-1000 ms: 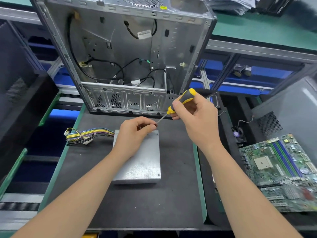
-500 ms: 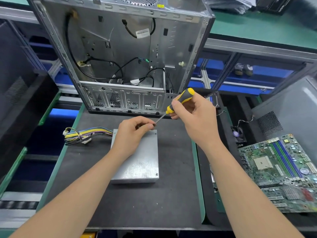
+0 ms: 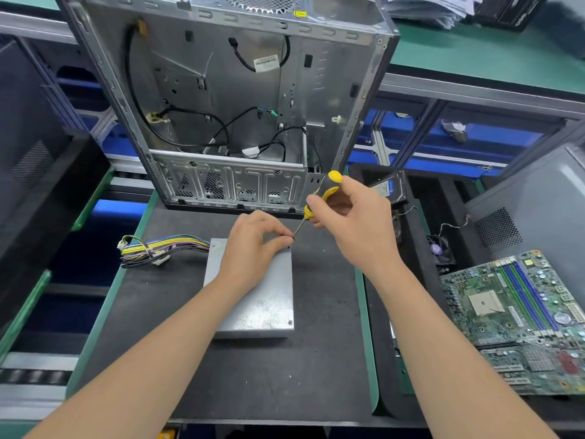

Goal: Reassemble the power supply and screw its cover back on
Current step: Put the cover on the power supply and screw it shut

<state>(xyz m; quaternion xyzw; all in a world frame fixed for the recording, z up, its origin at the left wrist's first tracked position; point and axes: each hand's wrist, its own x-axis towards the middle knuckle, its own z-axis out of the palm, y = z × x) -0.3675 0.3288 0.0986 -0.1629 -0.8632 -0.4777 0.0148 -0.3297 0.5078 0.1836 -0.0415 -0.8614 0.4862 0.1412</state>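
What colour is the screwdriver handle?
Yellow and black. The screwdriver handle is gripped in the right hand, and shows best in the head view.

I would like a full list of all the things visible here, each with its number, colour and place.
Mat: one, black, centre.
Power supply: one, silver, on the mat.
Cables: one bundle, yellow and purple, left of the power supply.
Case: one, silver, open, behind the mat.
Motherboard: one, green, far right.
Fan: one, black, left of the motherboard.
Screwdriver: one, yellow and black, in the right hand.
Left hand: pinches the screwdriver tip.
Right hand: grips its handle.
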